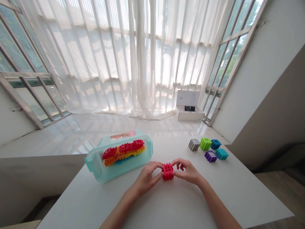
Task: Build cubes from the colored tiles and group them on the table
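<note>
A red toothed plastic building block [168,172] with a window-grid face stands on the white table between my hands. My left hand [148,177] pinches its left side with thumb and fingertips. From the other side, my right hand [187,171] has its thumb and index finger on the block's right edge, the other fingers curled. To the left lies a pale teal plastic box [95,170] holding stacked red, orange, yellow and blue toothed pieces [124,152].
On the right stand several toothed blocks: grey [194,144], lime green [205,144], blue [216,144], purple [211,156] and teal [222,154]. An open white carton [190,115] with a dark phone-like object [190,108] sits by the sheer curtain [152,63]. The table [238,194] ends at the right.
</note>
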{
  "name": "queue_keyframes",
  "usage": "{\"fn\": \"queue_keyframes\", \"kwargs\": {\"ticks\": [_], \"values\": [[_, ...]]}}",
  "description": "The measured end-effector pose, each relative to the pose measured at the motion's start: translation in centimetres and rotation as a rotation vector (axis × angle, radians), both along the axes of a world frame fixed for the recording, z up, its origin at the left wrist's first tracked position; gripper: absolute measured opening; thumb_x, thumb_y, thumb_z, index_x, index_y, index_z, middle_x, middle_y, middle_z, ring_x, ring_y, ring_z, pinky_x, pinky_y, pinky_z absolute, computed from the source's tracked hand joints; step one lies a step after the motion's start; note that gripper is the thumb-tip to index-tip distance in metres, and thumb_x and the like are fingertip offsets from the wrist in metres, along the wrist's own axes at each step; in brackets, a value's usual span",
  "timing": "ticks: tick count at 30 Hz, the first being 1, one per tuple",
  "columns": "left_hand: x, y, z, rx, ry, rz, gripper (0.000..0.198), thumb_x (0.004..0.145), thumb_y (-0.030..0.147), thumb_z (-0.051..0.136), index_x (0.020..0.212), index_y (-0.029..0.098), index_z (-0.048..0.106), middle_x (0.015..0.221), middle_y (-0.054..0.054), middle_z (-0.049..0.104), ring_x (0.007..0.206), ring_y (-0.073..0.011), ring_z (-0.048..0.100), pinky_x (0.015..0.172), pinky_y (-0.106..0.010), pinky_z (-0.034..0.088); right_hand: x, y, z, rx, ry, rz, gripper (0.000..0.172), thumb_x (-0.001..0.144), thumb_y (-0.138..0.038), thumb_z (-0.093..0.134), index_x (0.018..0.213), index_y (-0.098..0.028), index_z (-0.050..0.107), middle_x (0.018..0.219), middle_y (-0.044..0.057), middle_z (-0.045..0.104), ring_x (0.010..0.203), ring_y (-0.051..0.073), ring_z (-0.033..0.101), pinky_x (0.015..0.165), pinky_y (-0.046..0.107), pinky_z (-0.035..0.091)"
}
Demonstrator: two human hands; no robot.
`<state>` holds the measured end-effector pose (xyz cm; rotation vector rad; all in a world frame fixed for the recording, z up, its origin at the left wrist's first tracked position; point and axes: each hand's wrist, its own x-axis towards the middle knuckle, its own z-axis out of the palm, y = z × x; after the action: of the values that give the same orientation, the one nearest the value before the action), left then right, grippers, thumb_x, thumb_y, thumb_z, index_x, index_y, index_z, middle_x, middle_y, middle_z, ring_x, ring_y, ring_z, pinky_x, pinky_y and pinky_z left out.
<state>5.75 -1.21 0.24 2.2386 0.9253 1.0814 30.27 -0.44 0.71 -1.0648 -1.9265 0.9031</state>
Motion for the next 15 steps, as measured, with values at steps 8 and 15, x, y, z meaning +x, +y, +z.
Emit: {"fn": "queue_keyframes", "kwargs": {"ticks": [8, 15], "values": [[0.0, -0.1, -0.11, 0.001, 0.026, -0.005, 0.012, 0.089, 0.023, 0.062, 0.099, 0.023, 0.068, 0.109, -0.007, 0.071, 0.102, -0.0209, 0.065, 0.092, -0.037, 0.052, 0.1, 0.08, -0.3, 0.006, -0.017, 0.014, 0.024, 0.072, -0.016, 0.072, 0.095, -0.023, 0.073, 0.099, 0.003, 0.072, 0.072, 0.015, 0.057, 0.058, 0.025, 0.045], [-0.03, -0.24, -0.04, 0.003, 0.052, -0.007, 0.015, 0.089, 0.019, 0.06, 0.101, 0.023, 0.067, 0.108, -0.006, 0.07, 0.102, -0.0203, 0.065, 0.092, -0.036, 0.052, 0.06, 0.11, -0.49, -0.003, -0.012, 0.024, 0.025, 0.071, -0.013, 0.071, 0.095, -0.023, 0.072, 0.101, 0.003, 0.071, 0.071, 0.014, 0.056, 0.059, 0.025, 0.044]]}}
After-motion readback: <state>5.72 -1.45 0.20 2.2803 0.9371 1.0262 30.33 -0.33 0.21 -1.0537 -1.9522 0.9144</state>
